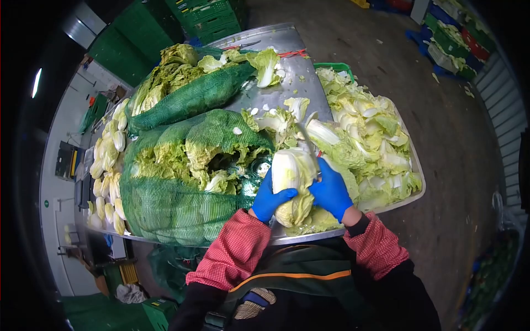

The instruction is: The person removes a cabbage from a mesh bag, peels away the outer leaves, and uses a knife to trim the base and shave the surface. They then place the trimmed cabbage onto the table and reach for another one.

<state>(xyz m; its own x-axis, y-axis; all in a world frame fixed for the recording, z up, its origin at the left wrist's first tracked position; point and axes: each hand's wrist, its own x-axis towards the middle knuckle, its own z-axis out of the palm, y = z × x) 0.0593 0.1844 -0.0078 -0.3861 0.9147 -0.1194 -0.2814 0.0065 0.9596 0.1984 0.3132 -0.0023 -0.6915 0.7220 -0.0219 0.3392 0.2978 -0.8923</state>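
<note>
A pale Chinese cabbage head (292, 174) stands near the table's front edge between my gloved hands. My left hand (271, 196) grips its left side, thumb across the front. At its right side, my right hand (331, 190) is closed round a knife (307, 140); the blade points up and away behind the cabbage, and a bit of red shows by the fingers. The handle is mostly hidden. Loose leaves (279, 124) lie just beyond the cabbage. To the left, an opened green net sack (171, 207) holds more cabbages.
Another net sack (193, 99) lies farther back on the metal table (301, 83), near red ties (292, 53). Trimmed leaves fill a pale bin (417, 165) at the right. Whole cabbages (107, 151) line the left side. Green crates (212, 19) stand behind.
</note>
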